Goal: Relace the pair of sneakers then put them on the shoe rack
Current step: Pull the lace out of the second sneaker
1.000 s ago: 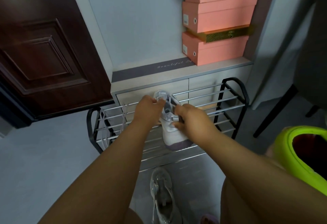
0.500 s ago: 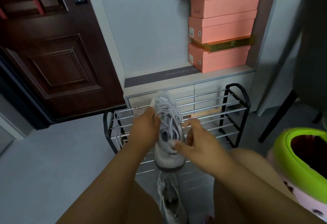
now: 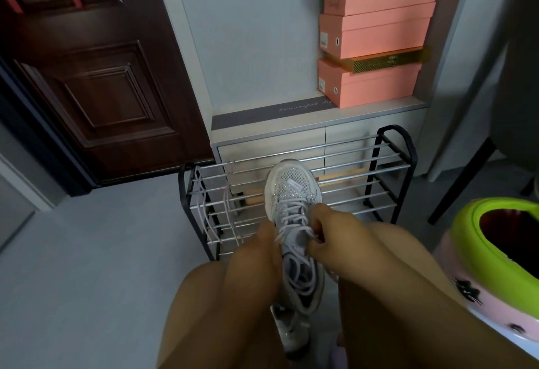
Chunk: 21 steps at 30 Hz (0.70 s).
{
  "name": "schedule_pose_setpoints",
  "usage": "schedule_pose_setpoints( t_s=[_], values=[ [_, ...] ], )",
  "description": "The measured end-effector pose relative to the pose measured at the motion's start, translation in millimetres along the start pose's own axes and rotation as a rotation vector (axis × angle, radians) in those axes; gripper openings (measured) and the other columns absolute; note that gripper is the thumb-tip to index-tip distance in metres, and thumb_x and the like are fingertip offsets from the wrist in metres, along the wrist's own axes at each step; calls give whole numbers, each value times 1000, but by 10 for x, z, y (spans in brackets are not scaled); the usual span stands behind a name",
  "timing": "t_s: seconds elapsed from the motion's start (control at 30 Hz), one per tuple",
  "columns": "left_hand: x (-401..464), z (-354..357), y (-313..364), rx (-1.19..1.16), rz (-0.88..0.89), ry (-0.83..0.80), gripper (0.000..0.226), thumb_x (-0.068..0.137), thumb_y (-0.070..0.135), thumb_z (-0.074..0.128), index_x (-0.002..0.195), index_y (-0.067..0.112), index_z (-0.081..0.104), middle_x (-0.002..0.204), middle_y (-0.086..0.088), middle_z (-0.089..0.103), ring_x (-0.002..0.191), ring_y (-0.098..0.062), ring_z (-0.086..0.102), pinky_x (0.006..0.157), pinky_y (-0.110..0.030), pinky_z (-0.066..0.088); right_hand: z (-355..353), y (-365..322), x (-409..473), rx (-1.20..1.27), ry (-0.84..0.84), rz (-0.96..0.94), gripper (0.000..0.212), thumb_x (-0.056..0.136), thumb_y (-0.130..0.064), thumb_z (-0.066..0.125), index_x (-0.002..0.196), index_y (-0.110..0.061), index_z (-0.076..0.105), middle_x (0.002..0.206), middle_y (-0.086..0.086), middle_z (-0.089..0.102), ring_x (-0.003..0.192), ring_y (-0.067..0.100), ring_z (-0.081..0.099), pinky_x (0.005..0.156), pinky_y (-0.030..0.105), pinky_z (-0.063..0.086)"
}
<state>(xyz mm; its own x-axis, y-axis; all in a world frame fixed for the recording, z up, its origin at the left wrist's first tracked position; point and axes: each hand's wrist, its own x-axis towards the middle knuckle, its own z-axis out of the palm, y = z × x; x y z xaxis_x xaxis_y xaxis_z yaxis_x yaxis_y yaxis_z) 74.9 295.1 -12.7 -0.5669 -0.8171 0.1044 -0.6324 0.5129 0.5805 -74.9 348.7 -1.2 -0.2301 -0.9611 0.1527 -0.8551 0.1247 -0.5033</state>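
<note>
A grey floor (image 3: 87, 252) runs up to a dark wooden door (image 3: 87, 77) on the left and a pale wall with a low cabinet (image 3: 291, 141) beneath it. On the cabinet top three pink shoe boxes (image 3: 376, 39) stand stacked at the right, with a thin gold box (image 3: 379, 60) wedged between the lower two. In front of the cabinet stands the shoe rack (image 3: 388, 170), black-framed with silver bars. A loose pale lace (image 3: 201, 208) hangs over the bars at its left end. At the far right sits a stool or tub with a lime-green rim (image 3: 472, 240) and a pink side.

The person holds a white and grey sneaker (image 3: 291, 193) in front of the rack, toe pointing away and up, its heel down between the knees. The left hand (image 3: 262, 252) grips the shoe's left side near the laces, fingers curled round it. The right hand (image 3: 329, 234) pinches the lace at the right of the tongue, fingers bent in tightly. The laces lie slack in loops over the tongue. The second sneaker (image 3: 291, 336) lies on the floor below, partly hidden by the held shoe and the legs.
</note>
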Motion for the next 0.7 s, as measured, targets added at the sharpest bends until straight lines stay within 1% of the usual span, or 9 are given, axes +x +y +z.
schedule_pose_setpoints(
  t_s=[0.1,0.17,0.23,0.27,0.3,0.37,0.5,0.57,0.7],
  values=[
    [-190,-98,85,104,25,26,13,98,44,32,88,35,30,67,15,37,63,-3,49,53,-8,35,-74,-12,-154,45,-12,-22,26,83,-27,61,73,-27,37,64,-5,47,59,5,43,48,15,30],
    [-322,-159,121,197,32,34,11,100,45,27,94,35,27,64,14,34,52,1,37,59,-1,36,-127,-40,-240,66,-13,-32,18,82,-25,62,77,-21,45,63,-4,49,58,6,46,50,15,34],
    [-392,-172,53,270,73,75,16,98,52,24,91,38,26,61,10,40,52,-2,42,51,-9,40,-172,-78,-304,64,-22,-40,16,81,-27,63,80,-20,49,64,-3,52,59,2,48,54,13,36],
    [-398,-144,-28,308,102,95,19,95,57,22,89,40,27,60,8,44,55,-4,48,52,-12,42,-195,-99,-328,42,-30,-41,15,82,-29,62,81,-21,49,64,-4,53,60,-2,48,56,11,36],
    [-397,-110,-101,316,116,108,22,92,61,21,87,41,28,60,7,49,57,-6,51,56,-24,49,-219,-118,-345,7,-35,-41,15,82,-31,61,83,-22,50,64,-6,52,59,-6,47,57,7,36],
    [-390,-43,-197,262,100,117,24,88,62,23,84,40,31,62,8,54,59,-12,54,58,-34,52,-252,-143,-353,-26,-42,-30,15,83,-35,60,85,-24,51,65,-8,51,59,-6,47,56,7,36],
    [-340,10,-273,66,25,133,29,83,67,28,87,41,41,66,11,62,62,-8,60,60,-38,53,-217,-119,-342,33,-53,15,17,82,-39,62,88,-27,52,74,-9,59,64,-2,50,54,10,35],
    [-303,6,-286,-28,10,105,24,82,66,33,94,47,41,70,14,66,64,-6,63,63,-39,55,-188,-108,-326,117,-54,44,14,83,-35,64,90,-26,55,78,-9,61,62,-4,48,56,4,35],
    [-237,-27,-247,-118,70,26,31,86,51,44,115,56,33,71,11,69,61,-9,67,63,-40,56,-146,-105,-263,321,-41,93,15,80,-19,69,90,-12,60,75,-5,58,53,-5,46,51,6,35]
  ],
)
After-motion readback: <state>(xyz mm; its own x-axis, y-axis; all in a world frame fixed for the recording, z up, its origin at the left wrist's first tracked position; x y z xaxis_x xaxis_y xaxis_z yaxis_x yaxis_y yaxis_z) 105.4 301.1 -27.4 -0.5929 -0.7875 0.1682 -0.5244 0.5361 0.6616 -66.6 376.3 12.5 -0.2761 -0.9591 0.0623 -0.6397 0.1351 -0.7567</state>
